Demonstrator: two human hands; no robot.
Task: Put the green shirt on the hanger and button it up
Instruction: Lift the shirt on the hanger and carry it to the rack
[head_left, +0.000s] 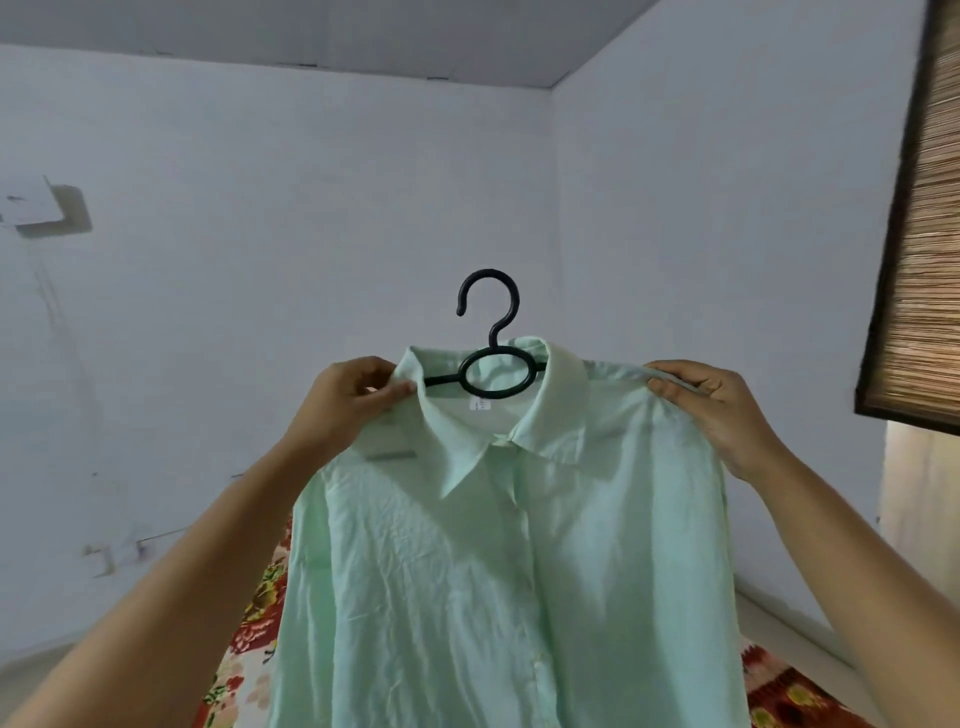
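Fingers (670, 388) around green shirt (467, 571) shoulders, hanger (488, 274) inside

Bare forearms (208, 545), bare left hand (353, 400), right hand (722, 410)

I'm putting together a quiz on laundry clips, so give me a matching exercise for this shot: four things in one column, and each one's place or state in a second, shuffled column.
Things:
1. hanger
2. left hand
3. right hand
4. window blind

Places or states:
A. pinches the green shirt at its shoulder
B. at the picture's upper right edge
C. inside the shirt's neck, hook sticking up above the collar
D. holds the shirt right beside the collar

Pairs: 1-C, 2-D, 3-A, 4-B
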